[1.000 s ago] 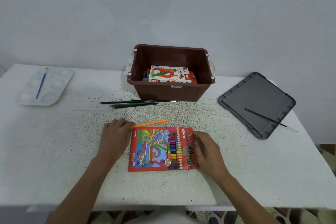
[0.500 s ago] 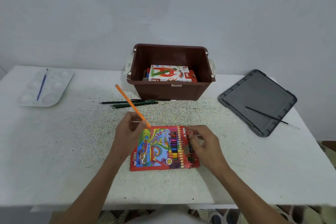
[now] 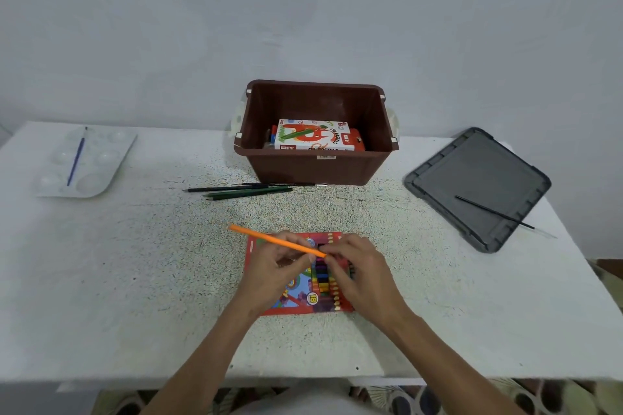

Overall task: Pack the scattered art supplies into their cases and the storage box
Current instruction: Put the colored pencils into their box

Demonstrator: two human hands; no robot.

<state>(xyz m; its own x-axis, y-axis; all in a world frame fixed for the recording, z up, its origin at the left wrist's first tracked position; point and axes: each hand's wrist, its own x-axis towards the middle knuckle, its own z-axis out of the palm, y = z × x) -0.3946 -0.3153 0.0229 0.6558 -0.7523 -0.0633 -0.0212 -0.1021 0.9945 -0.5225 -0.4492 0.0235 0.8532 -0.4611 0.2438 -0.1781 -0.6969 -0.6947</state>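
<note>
A red colour-pencil case [image 3: 305,296] lies flat near the table's front edge. My left hand [image 3: 274,271] pinches an orange pencil [image 3: 266,238] above the case, its tip pointing right at the case's pencil window. My right hand [image 3: 362,271] rests on the case's right part, its fingertips touching the pencil tip. The brown storage box [image 3: 317,165] stands open behind, with an oil pastels box [image 3: 313,136] inside. Dark green pencils [image 3: 242,191] lie in front of the box.
A white paint palette [image 3: 97,172] with a blue brush [image 3: 77,157] across it sits at the far left. The grey box lid [image 3: 478,185] lies at the right, a thin black brush [image 3: 495,212] on it. The wall is close behind the box.
My left hand picked the orange pencil off the table, swung it up, then lowered it over the case. My right hand shifted up the case to meet the pencil tip.
</note>
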